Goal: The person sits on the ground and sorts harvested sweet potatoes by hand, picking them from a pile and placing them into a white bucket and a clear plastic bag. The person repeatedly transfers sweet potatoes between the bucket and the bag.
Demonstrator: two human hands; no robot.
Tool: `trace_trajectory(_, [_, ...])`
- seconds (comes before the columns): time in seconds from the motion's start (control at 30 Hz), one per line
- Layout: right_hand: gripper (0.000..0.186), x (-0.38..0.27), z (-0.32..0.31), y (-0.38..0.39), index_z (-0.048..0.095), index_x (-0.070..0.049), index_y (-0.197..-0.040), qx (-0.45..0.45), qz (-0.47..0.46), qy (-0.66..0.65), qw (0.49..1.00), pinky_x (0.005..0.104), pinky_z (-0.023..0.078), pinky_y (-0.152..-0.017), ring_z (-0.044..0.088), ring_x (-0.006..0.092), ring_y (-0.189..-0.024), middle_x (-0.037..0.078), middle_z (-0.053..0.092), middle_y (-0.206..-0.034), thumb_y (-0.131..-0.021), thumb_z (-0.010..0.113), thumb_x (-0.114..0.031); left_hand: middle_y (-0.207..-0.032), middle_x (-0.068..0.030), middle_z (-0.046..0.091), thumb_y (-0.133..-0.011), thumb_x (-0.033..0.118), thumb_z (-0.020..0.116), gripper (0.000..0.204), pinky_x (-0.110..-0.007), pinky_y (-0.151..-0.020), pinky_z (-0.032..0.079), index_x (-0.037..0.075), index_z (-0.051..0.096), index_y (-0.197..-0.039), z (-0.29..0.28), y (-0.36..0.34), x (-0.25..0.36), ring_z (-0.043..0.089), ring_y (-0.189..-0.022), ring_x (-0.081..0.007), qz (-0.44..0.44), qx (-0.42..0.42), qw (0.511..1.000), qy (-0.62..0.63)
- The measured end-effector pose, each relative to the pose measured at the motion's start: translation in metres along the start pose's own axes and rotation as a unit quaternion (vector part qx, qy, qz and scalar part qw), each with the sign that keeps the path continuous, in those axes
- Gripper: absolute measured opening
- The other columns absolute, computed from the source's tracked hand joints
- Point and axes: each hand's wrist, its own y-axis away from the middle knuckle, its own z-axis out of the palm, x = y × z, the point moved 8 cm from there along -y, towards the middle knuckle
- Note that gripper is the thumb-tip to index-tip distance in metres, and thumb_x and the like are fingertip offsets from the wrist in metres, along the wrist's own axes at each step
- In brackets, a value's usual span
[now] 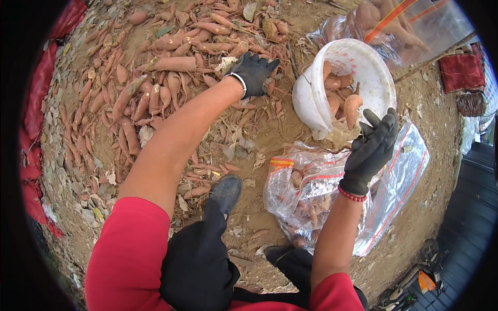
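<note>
A gloved left hand (254, 72), fingers curled down, reached into the sweet potato pile (155, 72) at upper left of the frame; whether it gripped a root could not be told. The right hand (372, 147), fingers pressed together, hovered by the white bowl (311, 98) at upper right, above a clear bag (306, 192). Sorting likely went best picking one firm root at a time.

Clear plastic bag (316, 192) with red-orange stripes, on dirt below white bucket; another striped bag (410, 26) top right
</note>
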Motion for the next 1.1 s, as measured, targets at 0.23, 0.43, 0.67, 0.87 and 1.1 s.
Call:
trace_trajectory(0.23, [0.04,-0.016,0.004,0.036,0.05,0.003,-0.132,-0.003,-0.003,0.033,0.999,0.0178,0.043,-0.049,0.061,0.0095,-0.063,0.012,0.069,-0.095,-0.098,0.054,-0.017,-0.089,-0.0098,0.064,-0.08,0.014,0.064,0.038,-0.039,-0.082,0.047,0.011,0.062,-0.118,-0.023,0.084,0.085,0.061,-0.09,-0.0267,0.087,0.114,0.963,0.226])
trace_trajectory(0.43, [0.044,0.01,0.033,0.09,0.053,0.005,-0.13,-0.201,-0.109,0.083,0.97,0.0254,0.053,-0.067,0.066,0.0161,-0.082,0.014,0.067,-0.106,-0.087,0.064,-0.001,-0.116,-0.0153,0.061,-0.08,0.027,0.067,0.058,-0.042,-0.102,0.041,0.013,0.052,-0.134,0.003,0.183,0.137,0.056,-0.113,-0.0318,0.229,-0.166,0.919,0.275])
trace_trajectory(0.67, [0.069,-0.016,0.095,0.166,0.045,-0.002,-0.138,-0.458,-0.292,0.203,0.815,0.0463,0.041,-0.102,0.051,0.0388,-0.121,0.024,0.05,-0.132,-0.08,0.073,-0.026,-0.138,-0.0255,0.045,-0.081,0.014,0.061,0.073,-0.045,-0.094,0.049,0.007,0.03,-0.147,-0.037,0.096,-0.022,0.058,-0.115,-0.0373,-0.112,-0.165,0.963,0.18])
trace_trajectory(0.87, [0.077,0.117,0.187,0.071,0.027,-0.002,-0.148,-0.363,-0.113,0.23,0.896,0.047,0.039,-0.104,0.047,0.0457,-0.123,0.032,0.044,-0.136,-0.087,0.065,-0.032,-0.13,-0.025,0.053,-0.074,0.031,0.078,0.099,-0.038,-0.087,0.052,0.001,0.021,-0.149,0.036,0.119,-0.12,0.064,-0.103,-0.0309,-0.274,0.052,0.909,0.309])
trace_trajectory(1.1, [0.065,0.185,0.258,0.006,0.043,-0.011,-0.142,-0.433,0.063,0.261,0.861,0.0437,0.044,-0.099,0.056,0.0413,-0.116,0.026,0.06,-0.122,-0.086,0.061,-0.041,-0.102,-0.0127,0.066,-0.072,0.013,0.082,0.086,-0.029,-0.065,0.054,0.0,0.032,-0.14,0.048,0.118,-0.088,0.066,-0.08,-0.0184,-0.375,0.065,0.626,0.681])
